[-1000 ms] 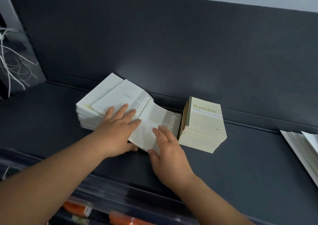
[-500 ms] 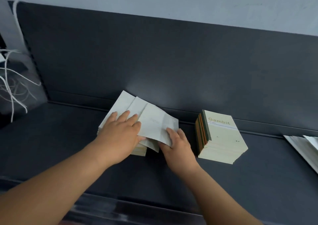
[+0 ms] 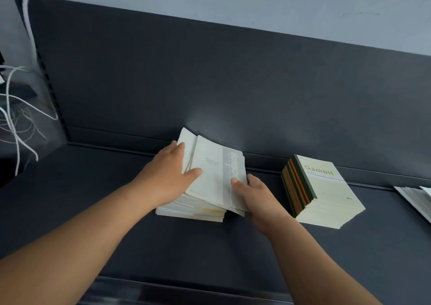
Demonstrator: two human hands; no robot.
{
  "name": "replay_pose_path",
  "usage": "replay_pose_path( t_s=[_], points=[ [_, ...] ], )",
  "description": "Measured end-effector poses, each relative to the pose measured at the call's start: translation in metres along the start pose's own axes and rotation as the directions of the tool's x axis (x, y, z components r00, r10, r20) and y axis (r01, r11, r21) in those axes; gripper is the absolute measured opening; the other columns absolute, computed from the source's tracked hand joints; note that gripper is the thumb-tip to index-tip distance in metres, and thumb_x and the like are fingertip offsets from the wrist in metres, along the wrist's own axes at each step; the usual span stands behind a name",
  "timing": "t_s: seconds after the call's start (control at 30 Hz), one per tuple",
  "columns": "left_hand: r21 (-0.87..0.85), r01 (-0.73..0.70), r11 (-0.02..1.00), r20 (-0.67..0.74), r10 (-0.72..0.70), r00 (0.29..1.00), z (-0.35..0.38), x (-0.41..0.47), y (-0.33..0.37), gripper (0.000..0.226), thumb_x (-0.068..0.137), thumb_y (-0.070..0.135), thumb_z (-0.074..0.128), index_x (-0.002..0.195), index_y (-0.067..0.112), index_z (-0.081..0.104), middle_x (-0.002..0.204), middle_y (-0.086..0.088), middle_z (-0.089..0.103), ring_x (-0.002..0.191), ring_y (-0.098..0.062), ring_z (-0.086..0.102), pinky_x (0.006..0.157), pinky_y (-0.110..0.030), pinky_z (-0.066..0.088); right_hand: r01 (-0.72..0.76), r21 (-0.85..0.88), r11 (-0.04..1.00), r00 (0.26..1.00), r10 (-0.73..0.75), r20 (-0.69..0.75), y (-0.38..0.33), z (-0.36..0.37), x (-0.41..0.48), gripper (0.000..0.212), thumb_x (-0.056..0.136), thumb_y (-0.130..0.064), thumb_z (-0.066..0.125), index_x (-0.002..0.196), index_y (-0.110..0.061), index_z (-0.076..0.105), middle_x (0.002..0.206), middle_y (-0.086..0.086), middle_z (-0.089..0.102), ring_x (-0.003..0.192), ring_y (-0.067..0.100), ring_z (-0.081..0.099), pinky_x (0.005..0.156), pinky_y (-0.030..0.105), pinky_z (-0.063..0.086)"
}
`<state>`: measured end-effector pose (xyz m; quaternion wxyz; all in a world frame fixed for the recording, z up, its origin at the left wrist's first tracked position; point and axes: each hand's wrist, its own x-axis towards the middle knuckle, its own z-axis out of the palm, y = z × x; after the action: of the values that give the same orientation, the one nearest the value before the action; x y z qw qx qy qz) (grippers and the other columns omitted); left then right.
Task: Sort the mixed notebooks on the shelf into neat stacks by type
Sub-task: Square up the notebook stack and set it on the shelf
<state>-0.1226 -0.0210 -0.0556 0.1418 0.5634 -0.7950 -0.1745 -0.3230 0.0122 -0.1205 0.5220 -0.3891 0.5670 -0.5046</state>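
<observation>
A stack of white notebooks with a grey printed band (image 3: pixel 211 179) lies on the dark shelf (image 3: pixel 186 246) near the back wall. My left hand (image 3: pixel 169 176) grips the stack's left side, thumb on the top cover. My right hand (image 3: pixel 253 193) holds the right edge of the upper notebooks, thumb on top, fingers underneath. The upper notebooks are tilted up off the lower ones (image 3: pixel 191 211). To the right stands a separate neat stack of cream "Gambit" notebooks (image 3: pixel 326 190) with green and orange spines.
More white notebooks (image 3: pixel 417 197) lie at the far right edge of the shelf. White cords (image 3: pixel 16 118) hang at the left beside the shelf's side post. The shelf's back panel (image 3: pixel 233 83) rises close behind the stacks.
The fanned-out white notebooks have been gathered together into one pile. Both hands moved from pressing on top to gripping its sides. The view tilted up.
</observation>
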Motion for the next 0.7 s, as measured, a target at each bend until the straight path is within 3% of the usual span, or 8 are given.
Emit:
replay_pose_path(
  t_s=[0.07,0.1,0.2,0.33,0.4,0.53,0.6,0.7],
  points=[
    [-0.057,0.058,0.997,0.040,-0.056,0.998,-0.002,0.008,-0.008,0.075,0.095,0.050,0.044,0.153,0.014,0.012,0.162,-0.001,0.006,0.148,-0.016,0.008,0.116,-0.035,0.017,-0.016,-0.023,1.000,0.999,0.015,-0.033,0.000,0.007,0.006,0.032,0.095,-0.021,0.061,0.125,-0.013,0.058,0.114,0.001,0.072,0.104,0.020,0.069,0.096,0.043,0.053],
    [-0.104,0.078,0.992,0.072,-0.071,0.995,-0.003,0.011,-0.012,0.069,0.094,0.050,0.045,0.150,0.017,0.021,0.159,0.002,0.019,0.145,-0.018,0.020,0.114,-0.035,0.025,-0.025,-0.023,0.999,0.999,0.024,-0.037,0.000,0.009,0.008,0.031,0.095,-0.019,0.061,0.125,-0.013,0.058,0.114,0.002,0.072,0.104,0.021,0.069,0.095,0.043,0.054],
    [-0.282,0.111,0.953,0.153,-0.070,0.986,-0.002,0.013,-0.020,0.053,0.092,0.049,0.048,0.139,0.026,0.035,0.135,0.020,0.043,0.126,-0.014,0.046,0.098,-0.030,0.037,-0.010,-0.050,0.999,1.000,0.011,0.017,-0.005,0.023,0.013,0.030,0.095,-0.019,0.060,0.124,-0.015,0.060,0.114,0.000,0.072,0.105,0.021,0.069,0.096,0.044,0.053],
    [-0.389,0.103,0.916,0.160,-0.043,0.986,-0.005,0.011,-0.023,0.053,0.093,0.045,0.052,0.140,0.028,0.034,0.128,0.027,0.041,0.127,-0.010,0.045,0.098,-0.028,0.036,-0.014,-0.062,0.998,0.999,0.017,0.045,-0.009,0.035,0.016,0.026,0.096,-0.026,0.057,0.121,-0.023,0.061,0.112,-0.005,0.073,0.104,0.019,0.069,0.095,0.046,0.054],
    [-0.416,0.094,0.904,0.163,-0.027,0.986,-0.006,0.013,-0.026,0.057,0.091,0.046,0.053,0.142,0.030,0.033,0.136,0.022,0.045,0.128,-0.010,0.045,0.105,-0.032,0.037,-0.019,-0.075,0.997,0.999,0.022,0.034,-0.010,0.036,0.016,0.025,0.098,-0.029,0.054,0.121,-0.025,0.061,0.112,-0.006,0.073,0.104,0.019,0.069,0.095,0.047,0.054],
    [-0.389,0.067,0.919,0.180,0.005,0.984,-0.004,0.011,-0.029,0.103,0.084,0.055,0.060,0.153,0.028,-0.011,0.161,0.014,-0.002,0.147,-0.006,0.004,0.118,-0.031,0.012,-0.017,-0.086,0.996,0.999,0.019,0.030,-0.010,0.038,0.015,0.025,0.100,-0.030,0.052,0.122,-0.023,0.060,0.112,-0.005,0.072,0.104,0.018,0.069,0.095,0.044,0.054],
    [-0.326,0.010,0.945,0.192,0.056,0.980,-0.003,0.009,-0.027,0.112,0.077,0.056,0.066,0.153,0.029,-0.012,0.160,0.013,-0.013,0.147,-0.004,-0.003,0.117,-0.028,0.008,-0.016,-0.077,0.997,1.000,0.017,0.009,-0.010,0.040,0.015,0.025,0.100,-0.031,0.052,0.122,-0.021,0.058,0.113,-0.005,0.071,0.103,0.017,0.069,0.093,0.040,0.055],
    [-0.163,-0.029,0.986,0.221,0.065,0.973,-0.006,0.004,-0.024,0.116,0.073,0.048,0.075,0.154,0.026,-0.005,0.158,0.015,-0.021,0.147,-0.004,-0.004,0.110,-0.024,0.017,-0.023,-0.090,0.996,0.999,0.020,-0.029,-0.009,0.042,0.014,0.026,0.100,-0.032,0.051,0.123,-0.022,0.056,0.115,-0.005,0.069,0.104,0.016,0.067,0.092,0.038,0.054]
  ],
)
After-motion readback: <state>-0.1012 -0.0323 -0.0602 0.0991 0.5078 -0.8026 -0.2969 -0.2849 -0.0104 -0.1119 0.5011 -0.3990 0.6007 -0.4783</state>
